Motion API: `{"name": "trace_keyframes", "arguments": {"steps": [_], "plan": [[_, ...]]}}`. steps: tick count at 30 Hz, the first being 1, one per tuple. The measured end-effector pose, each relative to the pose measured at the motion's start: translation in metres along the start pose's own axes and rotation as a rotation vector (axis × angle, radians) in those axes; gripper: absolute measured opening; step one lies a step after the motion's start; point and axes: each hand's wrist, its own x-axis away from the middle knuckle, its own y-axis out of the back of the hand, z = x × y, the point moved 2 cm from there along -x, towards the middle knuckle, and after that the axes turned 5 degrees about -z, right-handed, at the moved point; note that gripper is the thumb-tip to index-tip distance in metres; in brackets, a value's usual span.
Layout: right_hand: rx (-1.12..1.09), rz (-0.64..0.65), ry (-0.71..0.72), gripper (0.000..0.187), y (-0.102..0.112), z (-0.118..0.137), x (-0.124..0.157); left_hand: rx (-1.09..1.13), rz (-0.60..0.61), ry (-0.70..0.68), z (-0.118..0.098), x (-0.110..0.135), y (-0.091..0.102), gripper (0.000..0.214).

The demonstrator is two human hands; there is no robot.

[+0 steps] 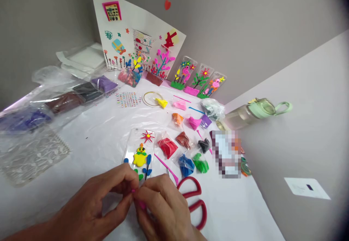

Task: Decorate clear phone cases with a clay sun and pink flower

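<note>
Head view: pink modelling clay (133,191) sits between the fingertips of both hands, low centre, just in front of the clear phone case (131,141); left hand (109,192) has thumb and index pinched narrow on it; right hand (163,204) pinches it too, with more pink showing under its fingers; case carries a yellow chick (140,159) and red sun (147,136); red-handled scissors (204,213) lie beside the right hand, partly hidden; pink modelling tool (172,175) near them; bagged red clay (168,146) beyond.

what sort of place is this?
Likely a craft table indoors: small bags of what looks like coloured clay, red-handled scissors and clear cases decorated with flowers.
</note>
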Motion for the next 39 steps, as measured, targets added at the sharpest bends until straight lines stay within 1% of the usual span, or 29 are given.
{"name": "trace_keyframes", "arguments": {"steps": [2, 3, 4, 5, 6, 7, 8, 10, 12, 13, 15, 18, 20, 23, 27, 30, 32, 34, 36, 38, 39], "plan": [[-0.023, 0.008, -0.030, 0.015, 0.000, 0.000, 0.000, -0.035, 0.011, -0.013, 0.003, -0.001, 0.001, 0.020], [-0.109, 0.016, -0.082, 0.012, 0.002, 0.000, -0.001, -0.051, 0.023, -0.027, 0.003, -0.003, 0.004, 0.021], [-0.253, 0.045, -0.169, 0.008, 0.003, -0.001, -0.003, -0.064, 0.021, -0.033, 0.004, -0.005, 0.010, 0.022], [-0.440, 0.093, -0.284, 0.005, 0.005, -0.003, -0.006, -0.070, 0.011, -0.037, 0.005, -0.008, 0.017, 0.022], [-0.639, 0.147, -0.415, 0.008, 0.006, -0.004, -0.009, -0.075, -0.030, -0.009, 0.007, -0.011, 0.026, 0.021], [-0.819, 0.202, -0.538, 0.012, 0.007, -0.005, -0.011, -0.069, -0.118, 0.043, 0.010, -0.015, 0.037, 0.020], [-0.960, 0.253, -0.648, 0.014, 0.008, -0.005, -0.012, -0.035, -0.170, 0.085, 0.012, -0.018, 0.047, 0.020], [-1.142, 0.298, -0.790, 0.018, 0.008, -0.006, -0.014, 0.034, -0.199, 0.146, 0.018, -0.024, 0.061, 0.021], [-1.233, 0.321, -0.886, 0.019, 0.003, -0.007, -0.012, 0.088, -0.186, 0.180, 0.022, -0.028, 0.068, 0.023], [-1.256, 0.327, -0.919, 0.020, 0.001, -0.008, -0.010, 0.108, -0.174, 0.191, 0.024, -0.029, 0.069, 0.024], [-1.251, 0.323, -0.934, 0.023, -0.004, -0.010, -0.009, 0.151, -0.138, 0.205, 0.025, -0.030, 0.067, 0.028], [-1.172, 0.295, -0.891, 0.025, -0.005, -0.014, -0.008, 0.188, -0.089, 0.225, 0.024, -0.031, 0.061, 0.034], [-1.125, 0.283, -0.878, 0.026, -0.005, -0.016, -0.009, 0.186, -0.085, 0.231, 0.020, -0.032, 0.059, 0.034], [-1.109, 0.293, -0.891, 0.026, -0.006, -0.016, -0.007, 0.179, -0.135, 0.193, 0.013, -0.035, 0.061, 0.030], [-1.141, 0.328, -0.959, 0.031, -0.010, -0.014, -0.006, 0.102, -0.231, 0.155, 0.012, -0.034, 0.069, 0.039], [-1.139, 0.366, -1.048, 0.037, -0.012, -0.012, -0.006, 0.014, -0.228, 0.176, 0.016, -0.032, 0.072, 0.050], [-1.122, 0.403, -1.095, 0.039, -0.013, -0.011, -0.007, -0.034, -0.237, 0.165, 0.014, -0.032, 0.072, 0.054], [-1.100, 0.446, -1.116, 0.041, -0.013, -0.010, -0.006, -0.087, -0.279, 0.131, 0.010, -0.034, 0.072, 0.050], [-1.092, 0.486, -1.119, 0.042, -0.013, -0.009, -0.004, -0.112, -0.324, 0.113, 0.006, -0.037, 0.071, 0.039], [-1.098, 0.511, -1.117, 0.043, -0.014, -0.009, -0.003, -0.085, -0.332, 0.138, 0.006, -0.039, 0.069, 0.031], [-1.098, 0.518, -1.116, 0.043, -0.014, -0.009, -0.002, -0.061, -0.325, 0.157, 0.006, -0.039, 0.068, 0.031]]}}
